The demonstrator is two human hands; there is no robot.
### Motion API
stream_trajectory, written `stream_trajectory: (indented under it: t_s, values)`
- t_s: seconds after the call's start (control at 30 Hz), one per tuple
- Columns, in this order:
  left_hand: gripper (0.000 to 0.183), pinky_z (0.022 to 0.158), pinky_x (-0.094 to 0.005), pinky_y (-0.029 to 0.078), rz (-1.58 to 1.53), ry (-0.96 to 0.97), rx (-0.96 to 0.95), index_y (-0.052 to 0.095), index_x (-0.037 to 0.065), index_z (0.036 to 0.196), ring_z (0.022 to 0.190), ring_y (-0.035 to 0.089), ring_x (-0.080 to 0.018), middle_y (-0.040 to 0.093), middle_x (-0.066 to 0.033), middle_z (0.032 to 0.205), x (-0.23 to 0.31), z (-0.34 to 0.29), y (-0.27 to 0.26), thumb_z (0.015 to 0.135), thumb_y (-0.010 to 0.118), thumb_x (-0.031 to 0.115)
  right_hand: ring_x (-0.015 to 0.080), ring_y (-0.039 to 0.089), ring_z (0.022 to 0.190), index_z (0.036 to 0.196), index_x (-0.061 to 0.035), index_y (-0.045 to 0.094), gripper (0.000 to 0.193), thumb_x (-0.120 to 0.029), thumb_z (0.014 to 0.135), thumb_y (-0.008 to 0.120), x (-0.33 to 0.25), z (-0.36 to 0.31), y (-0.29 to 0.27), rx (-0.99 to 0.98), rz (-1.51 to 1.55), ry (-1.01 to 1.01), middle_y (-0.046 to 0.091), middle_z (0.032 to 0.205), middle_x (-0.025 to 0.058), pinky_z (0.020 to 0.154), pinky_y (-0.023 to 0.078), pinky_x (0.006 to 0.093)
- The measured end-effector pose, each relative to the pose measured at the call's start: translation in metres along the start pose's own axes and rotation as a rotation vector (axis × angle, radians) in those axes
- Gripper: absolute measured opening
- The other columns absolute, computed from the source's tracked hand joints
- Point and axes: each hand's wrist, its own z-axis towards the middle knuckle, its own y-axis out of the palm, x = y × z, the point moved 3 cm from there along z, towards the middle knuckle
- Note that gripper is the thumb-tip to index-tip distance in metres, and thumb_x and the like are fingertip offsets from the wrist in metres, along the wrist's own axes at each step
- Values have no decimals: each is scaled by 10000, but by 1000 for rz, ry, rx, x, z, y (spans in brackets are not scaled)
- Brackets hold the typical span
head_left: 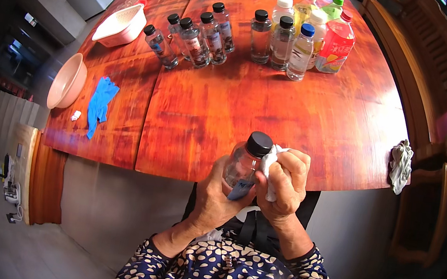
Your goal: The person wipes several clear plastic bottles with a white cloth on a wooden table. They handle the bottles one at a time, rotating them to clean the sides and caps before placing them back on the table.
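While the forearms (184, 235) are angled upward and inward from patterned sleeves (142, 267), the left hand (213, 197) and the right hand (287, 184) are held close together beside the near edge of the desk (210, 115). Between them, a clear bottle (238, 166) with a black cap (259, 144) is clamped by the left hand, curved around its lower side. The right hand is curled nearly into a fist, and a white cloth (269, 168) is gripped in it at the bottle's right side.

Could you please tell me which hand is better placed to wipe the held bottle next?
Probably the right hand: it grips the white cloth at the bottle's side, while the left hand is occupied holding the bottle.
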Motion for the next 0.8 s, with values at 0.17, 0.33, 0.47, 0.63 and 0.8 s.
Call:
stream_trajectory:
  t_s: [0.17,0.33,0.47,0.63,0.8]
  values:
    - [638,563,-296,525,231,24,-46,470,38,1178,646,671,-218,641,-107,809,2,-4,-2,660,816,175,277,511,747,859,-41,649,325,-62,545,731,-5,3,3,-66,-18,-181,537,901,92,622,455,376]
    - [614,573,-313,523,243,-51,-50,475,48,1156,675,666,-225,639,-100,850,2,-2,-1,667,811,206,268,503,762,875,-72,647,317,-84,576,753,0,1,5,-82,43,-70,521,876,71,640,455,367]
    - [644,600,-324,522,285,-122,-51,482,57,1153,722,658,-213,635,-79,915,-9,-5,2,642,837,222,291,471,886,993,-105,660,392,-164,623,775,-11,7,11,-176,-225,-19,494,984,93,736,429,390]
    - [703,661,-305,534,158,-59,-70,465,53,1190,792,668,-209,643,-105,947,-3,-4,2,622,858,182,287,488,871,926,-68,643,299,-107,659,771,-4,0,10,-91,-104,10,471,945,105,703,447,378]
    - [674,760,-306,524,-210,-162,-146,447,37,1207,931,635,-173,620,-112,1044,-14,-4,8,660,836,101,232,502,735,780,-30,574,123,-67,713,671,11,-8,2,8,245,350,473,846,114,652,441,331]
